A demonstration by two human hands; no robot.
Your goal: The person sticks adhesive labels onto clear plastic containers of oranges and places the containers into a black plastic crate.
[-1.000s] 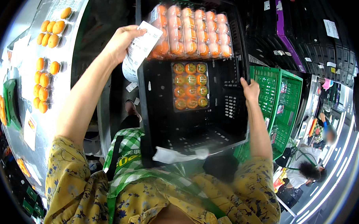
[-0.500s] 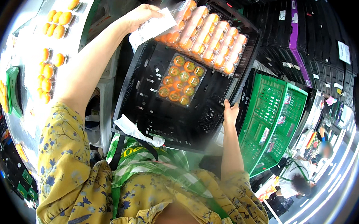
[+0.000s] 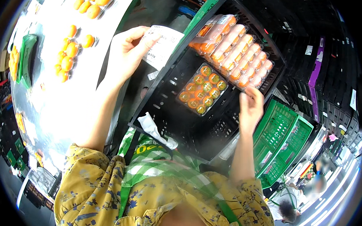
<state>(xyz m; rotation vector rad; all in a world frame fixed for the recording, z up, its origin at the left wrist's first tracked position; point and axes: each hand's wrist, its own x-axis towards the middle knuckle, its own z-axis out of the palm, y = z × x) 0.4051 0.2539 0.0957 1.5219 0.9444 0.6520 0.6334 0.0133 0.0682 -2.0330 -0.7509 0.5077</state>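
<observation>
My left hand pinches a white printed paper slip between thumb and fingers, above the left rim of a black plastic crate. In the crate's far right part, a row of clear plastic packs of orange fruit stands on edge, leaning together. One more clear pack lies flat before them, its round orange fruit showing green tops. My right hand is at the crate's right side by the last pack in the row. Its fingers are loosely bent and apart from the thumb, with nothing visible in them.
A crumpled white paper hangs at the crate's near left corner. To the left, a bright table carries packs of orange fruit and a green object. Green crates and stacked black crates stand right. A person is beyond.
My left hand has turned the slip so its printed face shows. My right hand has left the crate's rim and moved up beside the row of packs. The view has shifted left.
</observation>
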